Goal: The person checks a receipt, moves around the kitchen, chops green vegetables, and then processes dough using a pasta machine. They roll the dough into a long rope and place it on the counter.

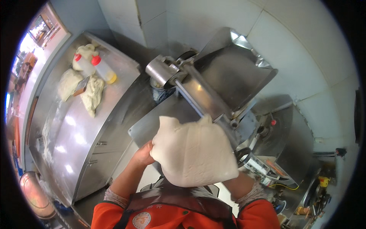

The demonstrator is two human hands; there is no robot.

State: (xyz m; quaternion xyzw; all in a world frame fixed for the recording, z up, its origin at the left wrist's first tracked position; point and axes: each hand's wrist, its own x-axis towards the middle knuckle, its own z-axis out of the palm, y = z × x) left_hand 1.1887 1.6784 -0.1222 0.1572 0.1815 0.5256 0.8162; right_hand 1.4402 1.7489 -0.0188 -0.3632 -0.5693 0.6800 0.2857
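Note:
A thick, smooth sheet of pale dough [197, 154] is spread out in front of my chest, its top edge uneven, with two raised corners. My left hand [145, 154] grips the sheet at its left edge. My right forearm runs beneath the sheet's lower right corner, and the dough hides my right hand. Just beyond the sheet stands a metal dough sheeter with a steel roller [200, 88]. The dough's top edge overlaps the near side of this machine in the view, and I cannot tell whether they touch.
On the left, a steel worktable [71, 143] carries dough lumps [93, 94], a dough scraper [81, 86] and two red-capped squeeze bottles [104, 70]. The sheeter's steel tray [228, 77] rises toward the tiled wall. A handwheel [243, 157] sits close by my right arm.

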